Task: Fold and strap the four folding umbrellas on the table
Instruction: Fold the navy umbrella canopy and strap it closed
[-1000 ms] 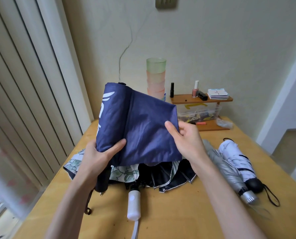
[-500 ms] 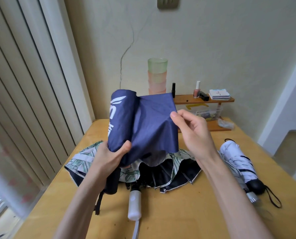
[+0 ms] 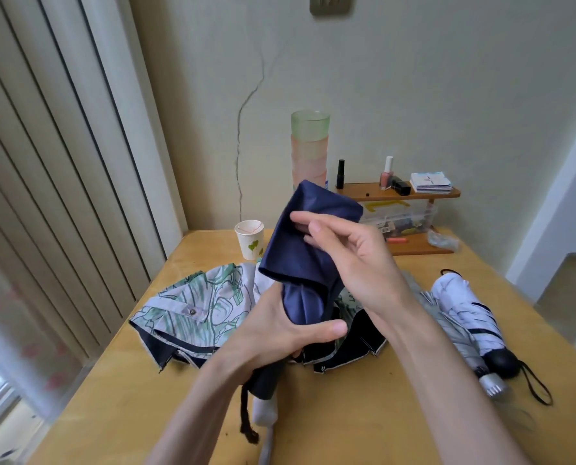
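head view: navy umbrella (image 3: 300, 256) clasped low in left grip (image 3: 279, 333), top fold pinched by right grip (image 3: 357, 263)

Umbrellas: four – navy umbrella (image 3: 308, 250), leaf-print umbrella (image 3: 206, 303), silver umbrella (image 3: 454, 337), white umbrella (image 3: 462, 297)
Hands: two – left hand (image 3: 279, 333), right hand (image 3: 363, 260)
Paper cup (image 3: 250, 239): one, centre left
Wooden shelf (image 3: 400, 195): one
Nail polish bottle (image 3: 386, 174): one

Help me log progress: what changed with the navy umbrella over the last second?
The navy umbrella, earlier spread wide between both hands, is now wrapped into a narrow roll. The right hand swept left across it and pinches the upper fabric; the left hand keeps gripping the lower end. The floral umbrella, white umbrella and silver umbrella lie unchanged.
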Demonstrator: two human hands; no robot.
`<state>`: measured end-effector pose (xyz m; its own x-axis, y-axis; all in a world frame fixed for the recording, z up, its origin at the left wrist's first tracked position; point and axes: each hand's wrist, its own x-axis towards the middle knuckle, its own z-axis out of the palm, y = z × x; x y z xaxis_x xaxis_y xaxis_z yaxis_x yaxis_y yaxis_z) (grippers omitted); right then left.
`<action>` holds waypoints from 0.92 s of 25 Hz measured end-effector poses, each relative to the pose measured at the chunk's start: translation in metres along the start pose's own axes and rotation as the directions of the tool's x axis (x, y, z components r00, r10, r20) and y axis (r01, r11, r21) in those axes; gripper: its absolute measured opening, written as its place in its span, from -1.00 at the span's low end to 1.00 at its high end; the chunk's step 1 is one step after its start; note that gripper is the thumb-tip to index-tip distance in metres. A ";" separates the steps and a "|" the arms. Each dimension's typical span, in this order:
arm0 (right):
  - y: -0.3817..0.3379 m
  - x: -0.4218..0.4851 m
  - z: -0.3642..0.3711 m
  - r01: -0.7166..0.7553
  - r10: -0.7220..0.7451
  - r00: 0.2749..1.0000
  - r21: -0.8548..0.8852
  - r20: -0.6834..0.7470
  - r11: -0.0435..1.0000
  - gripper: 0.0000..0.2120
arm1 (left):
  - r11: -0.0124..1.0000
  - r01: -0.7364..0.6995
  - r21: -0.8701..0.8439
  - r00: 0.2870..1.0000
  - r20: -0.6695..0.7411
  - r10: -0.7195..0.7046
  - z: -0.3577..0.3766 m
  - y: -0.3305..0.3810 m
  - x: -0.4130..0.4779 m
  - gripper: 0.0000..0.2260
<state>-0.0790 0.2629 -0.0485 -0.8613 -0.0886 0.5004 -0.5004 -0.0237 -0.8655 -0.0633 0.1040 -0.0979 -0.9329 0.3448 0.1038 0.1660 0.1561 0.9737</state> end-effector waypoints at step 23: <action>0.017 -0.005 0.018 0.010 -0.004 1.000 -0.224 0.027 0.975 -0.84 | 0.957 -0.121 -0.265 0.971 -0.231 0.059 -0.029 -0.011 0.009 -0.05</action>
<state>-0.0819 0.2451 -0.0662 -0.8563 -0.1156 0.5033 -0.5164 0.1987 -0.8330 -0.0830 0.0791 -0.1020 -0.9701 0.1304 0.2049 0.1868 -0.1381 0.9726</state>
